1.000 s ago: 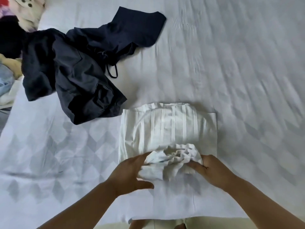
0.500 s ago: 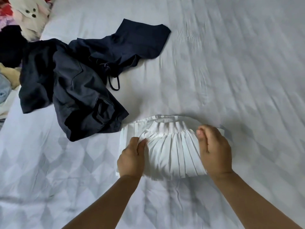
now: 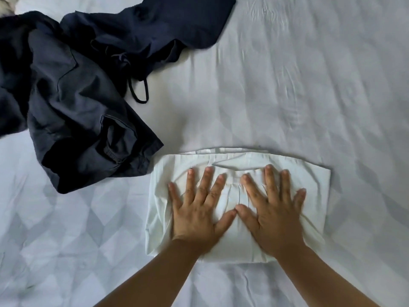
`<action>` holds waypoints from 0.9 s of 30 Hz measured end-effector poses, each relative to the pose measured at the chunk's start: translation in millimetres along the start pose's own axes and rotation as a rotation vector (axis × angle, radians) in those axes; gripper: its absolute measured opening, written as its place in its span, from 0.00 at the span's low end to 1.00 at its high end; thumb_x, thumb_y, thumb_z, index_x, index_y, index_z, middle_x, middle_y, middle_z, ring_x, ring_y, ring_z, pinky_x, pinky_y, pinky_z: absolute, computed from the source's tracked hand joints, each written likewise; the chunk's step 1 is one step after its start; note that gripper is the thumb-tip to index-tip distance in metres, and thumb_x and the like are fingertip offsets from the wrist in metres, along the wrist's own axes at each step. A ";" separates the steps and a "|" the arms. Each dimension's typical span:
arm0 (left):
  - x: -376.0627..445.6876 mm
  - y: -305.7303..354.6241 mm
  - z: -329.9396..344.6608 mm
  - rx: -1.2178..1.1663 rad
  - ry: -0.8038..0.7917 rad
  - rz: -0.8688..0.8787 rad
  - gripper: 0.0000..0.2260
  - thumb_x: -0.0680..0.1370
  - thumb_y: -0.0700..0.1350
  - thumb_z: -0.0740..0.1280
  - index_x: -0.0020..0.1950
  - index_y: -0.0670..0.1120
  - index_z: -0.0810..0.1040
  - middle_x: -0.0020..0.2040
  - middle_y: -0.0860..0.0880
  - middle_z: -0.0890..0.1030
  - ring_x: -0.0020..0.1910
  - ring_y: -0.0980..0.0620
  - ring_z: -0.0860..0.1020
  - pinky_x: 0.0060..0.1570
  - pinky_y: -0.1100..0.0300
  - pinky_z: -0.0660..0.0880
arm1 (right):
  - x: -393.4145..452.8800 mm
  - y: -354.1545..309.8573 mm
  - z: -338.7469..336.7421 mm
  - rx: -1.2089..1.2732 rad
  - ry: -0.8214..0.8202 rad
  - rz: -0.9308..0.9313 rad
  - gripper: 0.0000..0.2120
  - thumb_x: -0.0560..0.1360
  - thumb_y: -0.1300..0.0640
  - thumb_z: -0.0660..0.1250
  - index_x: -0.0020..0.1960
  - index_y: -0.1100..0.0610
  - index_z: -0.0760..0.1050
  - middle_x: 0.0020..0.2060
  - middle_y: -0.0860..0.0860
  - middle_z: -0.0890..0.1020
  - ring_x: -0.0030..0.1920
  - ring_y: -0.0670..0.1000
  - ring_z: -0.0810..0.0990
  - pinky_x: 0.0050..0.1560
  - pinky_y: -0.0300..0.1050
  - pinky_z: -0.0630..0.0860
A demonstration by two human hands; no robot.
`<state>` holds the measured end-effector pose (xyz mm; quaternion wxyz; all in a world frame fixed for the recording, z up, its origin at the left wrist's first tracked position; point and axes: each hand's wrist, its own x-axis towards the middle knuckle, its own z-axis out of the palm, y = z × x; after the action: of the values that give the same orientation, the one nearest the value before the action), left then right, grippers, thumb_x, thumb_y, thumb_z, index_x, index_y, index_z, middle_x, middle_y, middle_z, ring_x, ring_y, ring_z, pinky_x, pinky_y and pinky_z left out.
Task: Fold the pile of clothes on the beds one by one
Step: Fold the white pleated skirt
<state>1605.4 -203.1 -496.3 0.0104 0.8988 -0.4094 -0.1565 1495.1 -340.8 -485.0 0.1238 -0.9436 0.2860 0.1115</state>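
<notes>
A white pleated garment [image 3: 314,196] lies folded into a flat rectangle on the bed, near the lower middle. My left hand [image 3: 199,207] rests flat on its left half, fingers spread. Beside it, thumbs almost touching, my right hand [image 3: 272,211] lies flat on the right half, also with fingers apart. Neither hand grips the cloth. A heap of dark navy clothes [image 3: 77,107] sprawls unfolded at the upper left, its lower corner nearly touching the white garment's left top corner.
The bed sheet [image 3: 309,85] is pale grey-white with a faint diamond pattern and stretches wide to the right and far side. A bit of light-coloured cloth [image 3: 6,7] shows at the top left corner.
The near bunched end of the white garment was lifted and folded over the far part. Both hands went from pinching the cloth to lying flat and open on it.
</notes>
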 end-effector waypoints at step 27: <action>-50.3 66.8 -161.1 -0.817 -0.130 0.070 0.27 0.76 0.39 0.65 0.69 0.63 0.65 0.54 0.60 0.67 0.49 0.62 0.72 0.45 0.83 0.63 | -113.7 33.2 -166.6 0.449 0.092 0.403 0.36 0.78 0.47 0.61 0.68 0.28 0.37 0.60 0.46 0.73 0.58 0.49 0.75 0.51 0.40 0.70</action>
<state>1572.2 -228.0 -319.6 0.3458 0.7944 -0.3438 -0.3622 1407.3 -358.9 -301.3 0.2914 -0.8212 0.4901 0.0248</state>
